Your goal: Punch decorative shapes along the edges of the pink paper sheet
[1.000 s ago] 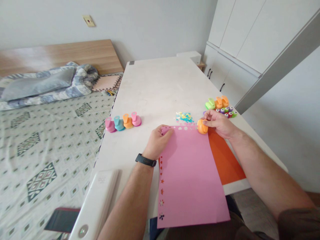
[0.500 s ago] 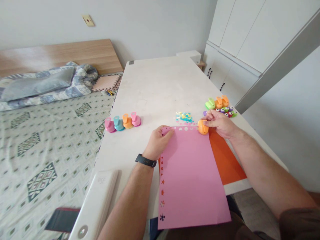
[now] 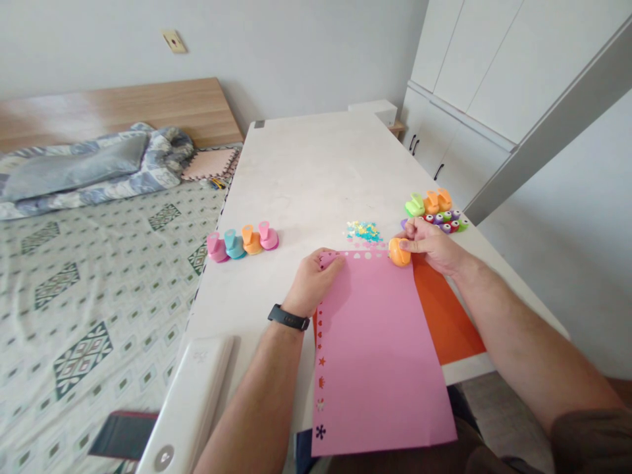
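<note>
A pink sheet of paper point(image 3: 375, 349) with shaped holes along its left and top edges spans the near table edge. My left hand point(image 3: 316, 280) pinches its upper left corner, thumb on top. In my right hand point(image 3: 432, 243) is an orange craft punch point(image 3: 399, 252), set over the sheet's top edge near the right corner. Beneath the pink sheet, an orange sheet point(image 3: 447, 316) shows on the right. A small heap of blue and yellow paper cutouts point(image 3: 364, 230) lies just beyond the top edge, with some pink bits beside it.
Several pink, blue and orange punches point(image 3: 243, 241) stand in a row on the left of the white table point(image 3: 320, 164). More punches point(image 3: 428, 201) and small colourful ones are grouped at right. A white device point(image 3: 192, 395) and a phone point(image 3: 123, 434) lie at lower left, by a bed.
The orange punch and my right hand have shifted very slightly left along the top edge. The pink sheet's lower part has dipped a little. My left hand keeps its hold.
</note>
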`<state>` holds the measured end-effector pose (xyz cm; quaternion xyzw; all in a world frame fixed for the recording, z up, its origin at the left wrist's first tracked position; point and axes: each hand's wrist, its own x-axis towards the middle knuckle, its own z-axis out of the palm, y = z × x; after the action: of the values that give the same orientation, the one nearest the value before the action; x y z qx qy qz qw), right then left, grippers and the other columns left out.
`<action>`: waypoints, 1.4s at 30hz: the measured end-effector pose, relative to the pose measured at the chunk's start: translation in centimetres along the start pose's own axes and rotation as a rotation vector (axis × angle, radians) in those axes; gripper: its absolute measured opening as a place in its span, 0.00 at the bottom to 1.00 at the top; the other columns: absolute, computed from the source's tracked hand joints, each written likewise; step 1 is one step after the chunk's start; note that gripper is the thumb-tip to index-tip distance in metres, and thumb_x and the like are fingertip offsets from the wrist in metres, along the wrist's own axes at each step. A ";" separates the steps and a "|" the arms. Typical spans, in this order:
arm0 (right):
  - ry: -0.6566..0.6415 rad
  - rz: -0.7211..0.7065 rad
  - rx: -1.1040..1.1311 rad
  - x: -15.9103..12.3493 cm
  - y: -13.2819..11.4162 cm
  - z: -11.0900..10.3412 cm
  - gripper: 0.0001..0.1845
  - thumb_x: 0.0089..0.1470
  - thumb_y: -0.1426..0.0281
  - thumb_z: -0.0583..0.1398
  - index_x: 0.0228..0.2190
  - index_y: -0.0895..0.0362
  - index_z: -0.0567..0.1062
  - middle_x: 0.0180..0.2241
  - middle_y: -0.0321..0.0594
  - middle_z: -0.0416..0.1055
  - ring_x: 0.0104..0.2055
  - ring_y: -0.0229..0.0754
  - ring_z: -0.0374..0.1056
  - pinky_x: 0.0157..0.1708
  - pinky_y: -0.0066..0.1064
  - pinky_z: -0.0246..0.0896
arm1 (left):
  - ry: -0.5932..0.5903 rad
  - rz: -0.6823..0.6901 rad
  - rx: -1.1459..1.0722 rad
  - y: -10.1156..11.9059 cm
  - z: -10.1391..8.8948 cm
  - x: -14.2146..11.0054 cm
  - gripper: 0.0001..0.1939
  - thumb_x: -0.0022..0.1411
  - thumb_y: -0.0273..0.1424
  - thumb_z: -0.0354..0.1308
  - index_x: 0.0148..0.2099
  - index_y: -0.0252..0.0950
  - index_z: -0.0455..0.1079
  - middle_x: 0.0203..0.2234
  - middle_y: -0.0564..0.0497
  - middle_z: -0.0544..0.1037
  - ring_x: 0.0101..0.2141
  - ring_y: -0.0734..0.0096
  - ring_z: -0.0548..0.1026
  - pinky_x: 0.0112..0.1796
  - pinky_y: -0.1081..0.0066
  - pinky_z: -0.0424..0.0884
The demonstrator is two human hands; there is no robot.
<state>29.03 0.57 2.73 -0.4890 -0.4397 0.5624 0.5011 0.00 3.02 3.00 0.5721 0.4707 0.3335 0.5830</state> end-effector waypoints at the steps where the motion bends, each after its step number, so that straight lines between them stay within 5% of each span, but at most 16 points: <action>1: -0.020 0.009 0.001 -0.1 -0.1 0.1 0.29 0.43 0.66 0.76 0.30 0.51 0.60 0.36 0.36 0.77 0.36 0.45 0.73 0.37 0.36 0.63 | -0.003 0.002 0.004 0.0 0.0 0.0 0.20 0.58 0.47 0.67 0.41 0.35 0.75 0.30 0.51 0.78 0.27 0.71 0.74 0.26 0.75 0.67; 12: 0.194 -0.097 0.087 0.2 -0.2 -0.1 0.22 0.45 0.62 0.74 0.31 0.50 0.66 0.32 0.34 0.70 0.33 0.43 0.68 0.31 0.37 0.64 | 0.001 -0.012 -0.029 0.0 0.0 0.0 0.19 0.58 0.46 0.67 0.41 0.35 0.75 0.29 0.51 0.78 0.27 0.72 0.73 0.26 0.75 0.67; 18: 0.326 -0.200 0.079 0.4 -0.2 -0.5 0.20 0.46 0.60 0.74 0.30 0.49 0.68 0.32 0.36 0.70 0.36 0.47 0.69 0.36 0.42 0.66 | -0.002 -0.019 -0.037 0.1 0.0 0.0 0.20 0.57 0.47 0.68 0.41 0.35 0.75 0.29 0.51 0.79 0.27 0.71 0.74 0.26 0.75 0.68; 30: 0.346 -0.254 0.120 0.4 -0.4 0.0 0.19 0.48 0.60 0.73 0.32 0.49 0.69 0.34 0.36 0.71 0.37 0.45 0.70 0.38 0.41 0.69 | 0.020 -0.009 -0.016 0.0 -0.1 0.0 0.20 0.58 0.46 0.67 0.41 0.34 0.74 0.29 0.51 0.78 0.26 0.72 0.73 0.25 0.75 0.67; 42: 0.200 -0.375 0.026 0.7 0.4 0.7 0.22 0.47 0.65 0.75 0.39 0.48 0.70 0.48 0.35 0.74 0.48 0.42 0.72 0.49 0.36 0.70 | 0.010 0.056 0.078 -0.2 -0.2 0.1 0.17 0.61 0.45 0.64 0.41 0.34 0.75 0.29 0.51 0.77 0.28 0.72 0.73 0.28 0.75 0.67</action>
<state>28.27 1.21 2.37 -0.4456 -0.4635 0.4138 0.6445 -0.21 3.18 2.80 0.6056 0.4700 0.3340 0.5484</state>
